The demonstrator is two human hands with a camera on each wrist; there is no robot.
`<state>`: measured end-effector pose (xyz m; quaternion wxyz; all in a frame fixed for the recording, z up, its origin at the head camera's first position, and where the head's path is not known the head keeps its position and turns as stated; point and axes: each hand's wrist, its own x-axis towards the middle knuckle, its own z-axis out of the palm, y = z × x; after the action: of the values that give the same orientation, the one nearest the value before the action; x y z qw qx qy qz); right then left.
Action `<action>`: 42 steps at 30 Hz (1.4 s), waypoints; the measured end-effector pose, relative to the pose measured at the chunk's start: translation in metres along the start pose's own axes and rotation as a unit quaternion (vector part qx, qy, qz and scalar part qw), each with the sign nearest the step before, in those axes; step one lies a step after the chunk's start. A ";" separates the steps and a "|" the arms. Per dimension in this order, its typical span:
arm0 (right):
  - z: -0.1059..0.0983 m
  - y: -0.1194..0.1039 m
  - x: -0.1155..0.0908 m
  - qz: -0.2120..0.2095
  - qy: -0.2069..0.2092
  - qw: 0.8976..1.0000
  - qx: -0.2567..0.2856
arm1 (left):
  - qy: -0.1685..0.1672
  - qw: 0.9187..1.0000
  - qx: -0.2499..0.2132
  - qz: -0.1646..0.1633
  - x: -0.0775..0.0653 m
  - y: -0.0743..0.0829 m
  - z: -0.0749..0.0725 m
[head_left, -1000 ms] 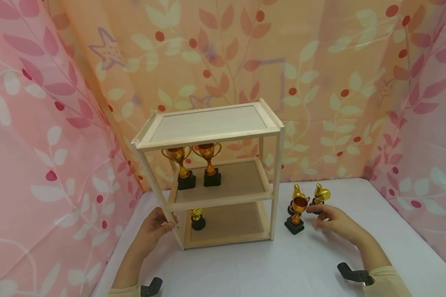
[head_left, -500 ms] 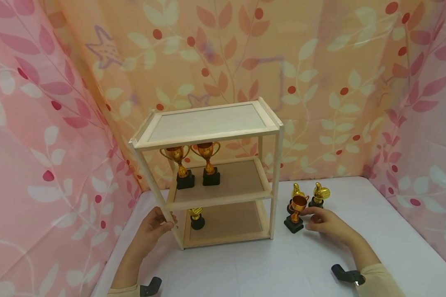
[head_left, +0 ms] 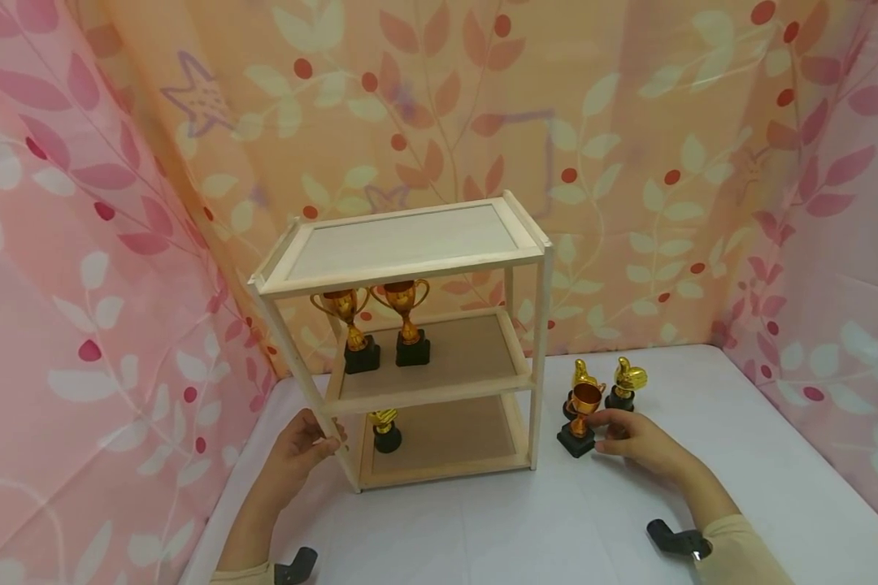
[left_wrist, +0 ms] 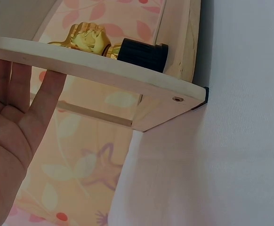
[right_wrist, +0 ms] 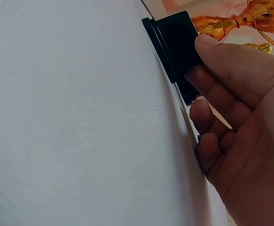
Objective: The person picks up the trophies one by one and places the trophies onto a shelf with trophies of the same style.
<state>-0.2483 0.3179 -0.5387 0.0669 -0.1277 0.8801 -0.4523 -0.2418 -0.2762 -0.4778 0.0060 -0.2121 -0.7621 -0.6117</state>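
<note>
At the wooden rack's [head_left: 402, 244] near left post [head_left: 293, 345], the left hand [head_left: 297, 457] grips the wood between thumb and fingers. Right of the rack, the right hand [head_left: 638, 441] pinches the black base [head_left: 576, 441] of a copper-coloured cup [head_left: 586, 396] on the white table [head_left: 483, 536]. Inside the rack, low at left, stands a gold figure [head_left: 386, 436]; two gold cups [head_left: 413, 341] occupy the middle shelf [head_left: 475, 349]. Patterned cloth [head_left: 600, 114] hangs behind the rack.

Sleeves [head_left: 742, 552] are beige; angled wrist pieces [head_left: 666, 536] are black.
</note>
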 end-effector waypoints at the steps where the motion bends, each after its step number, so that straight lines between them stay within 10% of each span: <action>1: 0.000 0.000 0.000 0.000 -0.001 1.000 0.000 | 0.001 1.000 0.001 0.001 -0.001 0.000 0.000; 42: 0.009 -0.005 0.005 -0.011 0.020 0.998 -0.054 | 0.009 1.000 0.006 -0.023 0.002 -0.003 -0.002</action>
<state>-0.2502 0.3071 -0.5400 0.0371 -0.1320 0.9031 -0.4070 -0.2445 -0.2776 -0.4793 0.0000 -0.1889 -0.7705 -0.6089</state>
